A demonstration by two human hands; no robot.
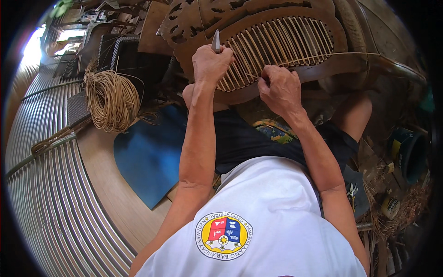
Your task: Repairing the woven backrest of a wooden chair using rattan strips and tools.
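Note:
A carved brown wooden chair panel (189, 25) lies across the upper view, its oval opening strung with rows of pale cane strands (272, 41). My left hand (210, 64) is closed around a pointed metal tool (216, 40) at the opening's left end. At the lower edge of the strands, my right hand (279, 90) has its fingers curled and pressed together; what they hold is hidden. A long loose strand (355, 53) runs out from the opening's right end over a dark curved wooden piece.
A big coil of rattan (110, 104) is at the left, beside corrugated metal sheets (41, 194). A blue board (143, 157) lies left of my legs. At the right are cutters (353, 194), a dark bucket (410, 157) and fibre scraps (383, 221).

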